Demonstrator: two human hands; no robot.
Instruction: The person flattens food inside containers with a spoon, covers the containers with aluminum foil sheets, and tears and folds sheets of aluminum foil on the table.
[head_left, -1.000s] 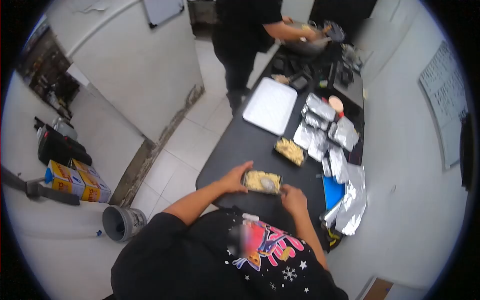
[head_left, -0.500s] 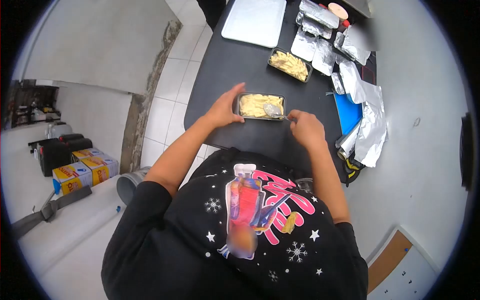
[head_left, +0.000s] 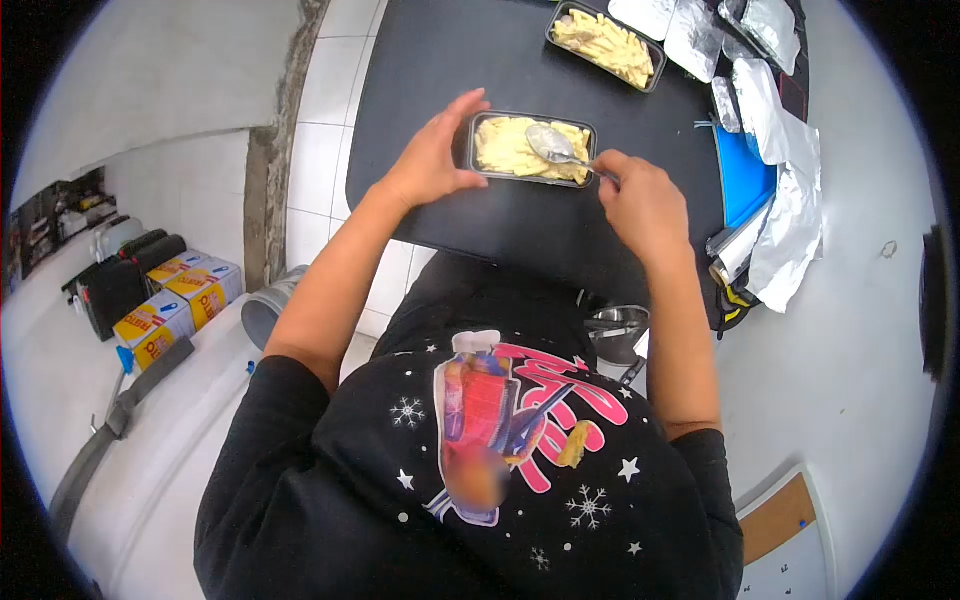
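A black tray of pale yellow food pieces (head_left: 505, 148) lies on the black table (head_left: 420, 70) in front of me. My left hand (head_left: 435, 155) is at the tray's left end, thumb and fingers spread around its edge. In my right hand (head_left: 640, 200) is the handle of a metal spoon (head_left: 550, 142), gripped between thumb and fingers. The spoon's bowl rests on the food, right of the tray's middle. A second filled black tray (head_left: 608, 48) stands farther back on the right.
Foil-covered packages (head_left: 695, 35), a blue item (head_left: 742, 180) and loose foil sheets (head_left: 790, 220) line the table's right side. Below the front edge is a metal pot (head_left: 618, 330). Yellow-white boxes (head_left: 180, 305) and a grey bucket (head_left: 268, 315) are at left.
The view has tilted down toward my body, so the white tray and the other person have left it. My left hand stays by the tray; the spoon remains in my right hand on the food.
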